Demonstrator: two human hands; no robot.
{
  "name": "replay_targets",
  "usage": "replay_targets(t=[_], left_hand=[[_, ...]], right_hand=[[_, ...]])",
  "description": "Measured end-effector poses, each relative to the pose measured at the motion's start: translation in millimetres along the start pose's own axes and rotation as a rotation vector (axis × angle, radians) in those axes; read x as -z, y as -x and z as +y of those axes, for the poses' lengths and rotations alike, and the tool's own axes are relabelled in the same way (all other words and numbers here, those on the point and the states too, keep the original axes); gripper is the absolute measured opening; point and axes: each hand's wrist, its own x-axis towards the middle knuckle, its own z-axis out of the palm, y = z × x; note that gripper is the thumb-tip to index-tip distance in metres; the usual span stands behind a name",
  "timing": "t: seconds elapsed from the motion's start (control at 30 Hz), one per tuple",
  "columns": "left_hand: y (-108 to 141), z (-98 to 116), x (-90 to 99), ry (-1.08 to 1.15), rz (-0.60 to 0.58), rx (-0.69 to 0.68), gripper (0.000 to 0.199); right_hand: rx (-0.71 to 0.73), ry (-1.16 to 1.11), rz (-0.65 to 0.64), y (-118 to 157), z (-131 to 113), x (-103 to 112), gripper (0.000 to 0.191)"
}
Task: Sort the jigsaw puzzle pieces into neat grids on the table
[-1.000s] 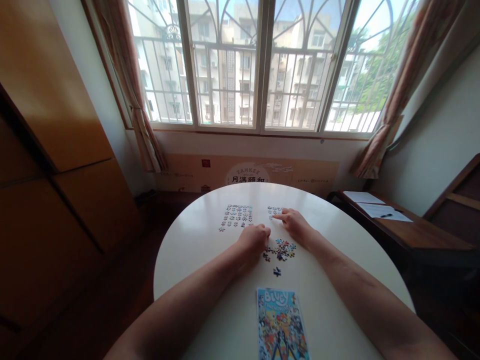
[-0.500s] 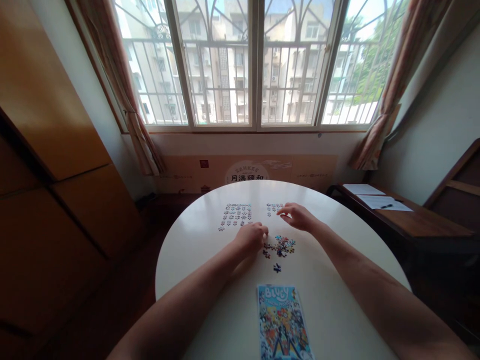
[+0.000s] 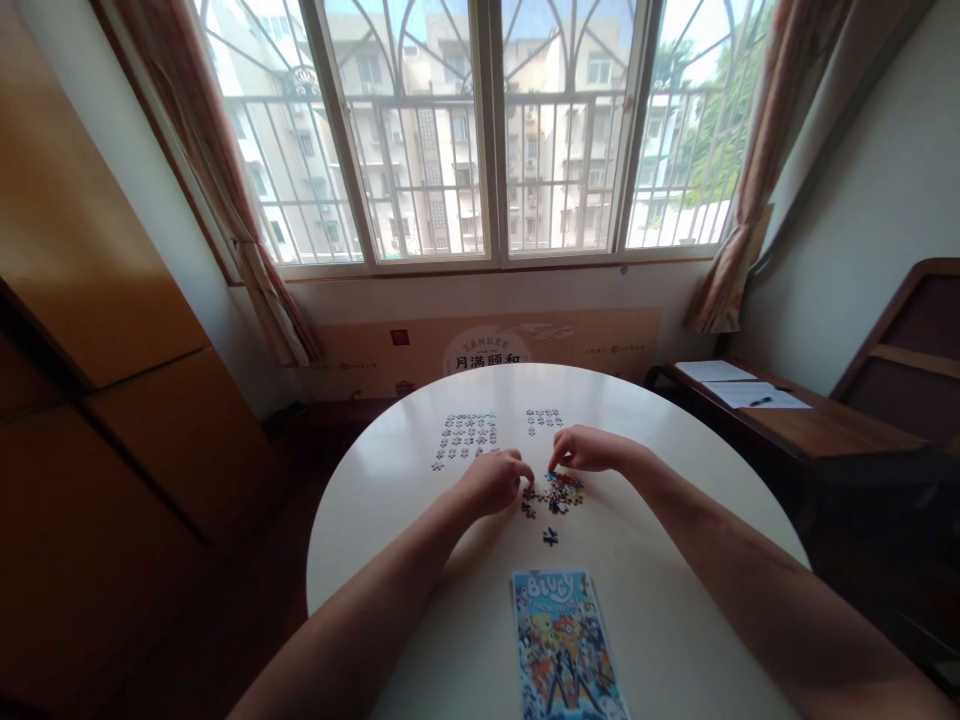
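Observation:
A small heap of mixed jigsaw pieces (image 3: 562, 495) lies on the white round table (image 3: 360, 545). At its left edge is my left hand (image 3: 499, 478), fingers curled in; whatever they may hold is hidden. My right hand (image 3: 591, 448) reaches down to the heap's far edge. Its index finger is stretched down onto a bluish piece there, the other fingers bent, and no piece shows lifted in it. Beyond my left hand, jigsaw pieces stand in spaced rows (image 3: 468, 436). A smaller group of pieces (image 3: 541, 418) lies farther back, beyond my right hand.
Close to me lies a colourful Bluey picture sheet (image 3: 566, 640). A dark blue piece (image 3: 550, 537) sits alone between it and the heap. To the right, a wooden bench (image 3: 847, 425) holds white papers (image 3: 757, 396) and a pen. Barred windows are ahead.
My right hand has come back from the far small group of pieces to the heap's far edge. My left hand stays by the heap's left side. The view has shifted slightly.

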Motion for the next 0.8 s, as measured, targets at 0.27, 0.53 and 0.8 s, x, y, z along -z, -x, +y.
replay_targets(t=[0.27,0.53,0.8], left_hand=[[0.1,-1.1,-1.0,0.006,0.007,-0.01,0.042],[-0.3,1.1,1.7,0.022,-0.018,-0.002,0.04],[0.1,1.3,-1.3,0.026,-0.012,0.012,0.035]], right_hand=[[0.015,-0.062,-0.009,1.0,-7.6,2.9,0.041],[-0.073,0.091,0.057,0.3,1.3,-3.6,0.041],[-0.256,0.139,0.267,-3.1,11.2,-20.1,0.024]])
